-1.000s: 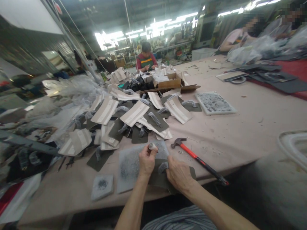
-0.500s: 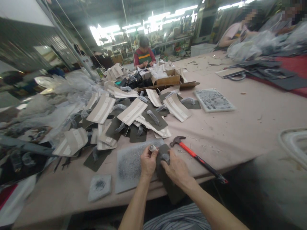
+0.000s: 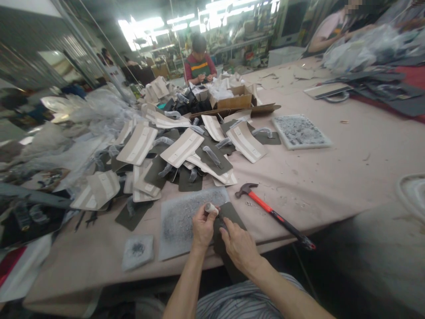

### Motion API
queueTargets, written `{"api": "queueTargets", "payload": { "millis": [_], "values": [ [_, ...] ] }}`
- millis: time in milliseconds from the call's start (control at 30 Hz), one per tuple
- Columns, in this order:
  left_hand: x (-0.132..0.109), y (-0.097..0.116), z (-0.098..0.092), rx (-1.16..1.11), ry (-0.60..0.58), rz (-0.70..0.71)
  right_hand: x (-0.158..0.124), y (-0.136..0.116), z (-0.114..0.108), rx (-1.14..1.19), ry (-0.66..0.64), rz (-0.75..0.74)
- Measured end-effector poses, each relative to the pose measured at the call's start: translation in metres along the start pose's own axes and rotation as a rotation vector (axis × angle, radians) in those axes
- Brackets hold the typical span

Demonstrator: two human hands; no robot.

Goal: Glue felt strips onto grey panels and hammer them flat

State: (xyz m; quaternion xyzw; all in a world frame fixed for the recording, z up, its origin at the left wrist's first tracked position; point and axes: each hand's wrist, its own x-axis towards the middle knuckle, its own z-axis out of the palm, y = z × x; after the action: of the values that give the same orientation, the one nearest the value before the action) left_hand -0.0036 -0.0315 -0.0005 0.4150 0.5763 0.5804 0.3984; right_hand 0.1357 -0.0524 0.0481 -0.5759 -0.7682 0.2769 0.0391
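My left hand (image 3: 203,228) is closed around a small pale cylinder (image 3: 211,208), whose round end points up. Just right of it, my right hand (image 3: 239,246) has its fingers closed on a dark green panel (image 3: 232,215) that hangs over the table's front edge. The panel's handle is mostly hidden by my fingers. Beneath and left of my hands lies a grey, scuffed board (image 3: 177,221). To the right rests a claw hammer (image 3: 275,215) with a red and black handle, its head near small metal bits.
Several panels with wrapped handles (image 3: 182,148) are piled beyond my hands. A worn white board (image 3: 300,132) lies right of them, a small white block (image 3: 138,251) at front left. A cardboard box (image 3: 234,101) stands behind, near a seated person. Plastic bags fill the left.
My right hand's fingers have moved closer to my left hand, covering more of the panel's handle. The view has shifted slightly.
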Motion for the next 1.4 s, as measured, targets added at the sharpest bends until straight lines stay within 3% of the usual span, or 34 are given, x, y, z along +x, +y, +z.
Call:
{"api": "queueTargets", "payload": {
  "millis": [267, 467, 667, 767, 867, 967, 1067, 1267, 1333, 1400],
  "values": [
    [-0.003, -0.002, 0.002, 0.078, -0.020, -0.011, -0.013, 0.018, 0.023, 0.252, 0.106, -0.137],
    [-0.001, 0.001, 0.002, 0.105, -0.033, -0.013, -0.010, 0.027, 0.037, 0.360, 0.149, -0.160],
    [-0.001, 0.000, 0.003, 0.169, -0.037, 0.017, -0.014, 0.033, 0.023, 0.341, 0.244, -0.213],
    [-0.003, 0.001, 0.005, 0.238, -0.011, 0.059, -0.011, 0.052, 0.006, 0.241, 0.397, -0.199],
    [-0.005, 0.002, 0.008, 0.290, -0.003, 0.128, -0.002, 0.083, -0.017, -0.007, 0.540, -0.108],
    [-0.005, 0.003, 0.008, 0.327, -0.042, 0.188, 0.009, 0.112, -0.041, -0.192, 0.413, 0.096],
    [-0.003, 0.005, 0.007, 0.351, -0.080, 0.206, 0.018, 0.125, -0.059, 0.022, 0.183, 0.242],
    [-0.005, 0.007, 0.007, 0.348, -0.104, 0.245, 0.017, 0.099, -0.079, 0.455, -0.141, 0.278],
    [-0.007, 0.008, 0.008, 0.343, -0.123, 0.255, 0.008, 0.082, -0.087, 0.575, -0.139, 0.245],
    [-0.007, 0.009, 0.008, 0.342, -0.147, 0.263, -0.003, 0.068, -0.093, 0.580, 0.004, 0.122]
  ]
}}
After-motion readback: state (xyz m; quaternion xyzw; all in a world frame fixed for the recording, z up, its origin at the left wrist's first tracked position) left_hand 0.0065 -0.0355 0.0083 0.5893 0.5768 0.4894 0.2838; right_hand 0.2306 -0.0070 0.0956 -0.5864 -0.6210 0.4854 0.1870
